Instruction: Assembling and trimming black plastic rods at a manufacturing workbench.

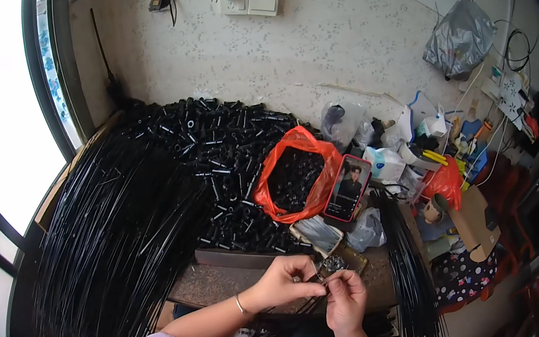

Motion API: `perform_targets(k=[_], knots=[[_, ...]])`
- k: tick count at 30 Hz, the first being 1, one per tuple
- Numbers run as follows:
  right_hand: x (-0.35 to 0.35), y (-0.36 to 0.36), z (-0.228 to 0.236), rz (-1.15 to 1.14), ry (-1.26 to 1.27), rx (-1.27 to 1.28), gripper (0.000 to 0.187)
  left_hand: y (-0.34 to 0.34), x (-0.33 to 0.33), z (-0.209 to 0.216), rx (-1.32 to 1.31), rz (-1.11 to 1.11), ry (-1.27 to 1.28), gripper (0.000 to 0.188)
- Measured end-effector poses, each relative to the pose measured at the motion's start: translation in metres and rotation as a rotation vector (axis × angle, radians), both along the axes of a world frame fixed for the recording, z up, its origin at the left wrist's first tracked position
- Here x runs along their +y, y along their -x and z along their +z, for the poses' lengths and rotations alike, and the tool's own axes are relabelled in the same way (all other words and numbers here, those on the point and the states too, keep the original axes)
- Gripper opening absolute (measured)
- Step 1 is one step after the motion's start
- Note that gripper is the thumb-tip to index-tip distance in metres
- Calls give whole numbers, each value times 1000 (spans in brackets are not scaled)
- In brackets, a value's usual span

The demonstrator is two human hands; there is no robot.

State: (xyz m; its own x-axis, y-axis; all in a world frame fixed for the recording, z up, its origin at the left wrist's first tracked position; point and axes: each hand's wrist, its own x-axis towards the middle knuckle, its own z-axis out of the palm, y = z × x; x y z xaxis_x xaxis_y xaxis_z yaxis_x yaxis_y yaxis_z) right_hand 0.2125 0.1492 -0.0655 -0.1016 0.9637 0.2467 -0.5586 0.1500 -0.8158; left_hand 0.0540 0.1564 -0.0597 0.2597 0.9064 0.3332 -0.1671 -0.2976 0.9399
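Note:
Close together over the table's front edge, my left hand (287, 282) and my right hand (345, 301) are both closed in a pinch. What sits between their fingertips is too small to make out. Thin dark rods (311, 305) show just below the hands. Right behind the fingers lies a small heap of shiny metal pieces (332, 264). An open pale box (318, 236) holding grey strips stands farther back. To the right, a bundle of long thin black rods (407, 266) hangs over the table edge.
A large sheaf of thin black rods (109, 225) covers the left side. Black tubular parts (212, 149) are piled behind. A red plastic bag (262, 190) holds small black pieces beside a phone (348, 188). Clutter and a cardboard box (475, 222) crowd the right.

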Motion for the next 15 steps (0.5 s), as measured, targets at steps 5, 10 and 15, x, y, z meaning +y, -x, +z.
perform_targets(k=[5, 10, 15], knots=[[23, -4, 1, 40, 109, -25, 14, 52, 171, -28, 505, 537, -272, 39], [23, -15, 1, 109, 59, -45, 18, 57, 280, -48, 1116, 857, -207, 45], [14, -15, 13, 49, 166, -173, 17, 52, 333, -27, 1292, 804, -31, 60]])
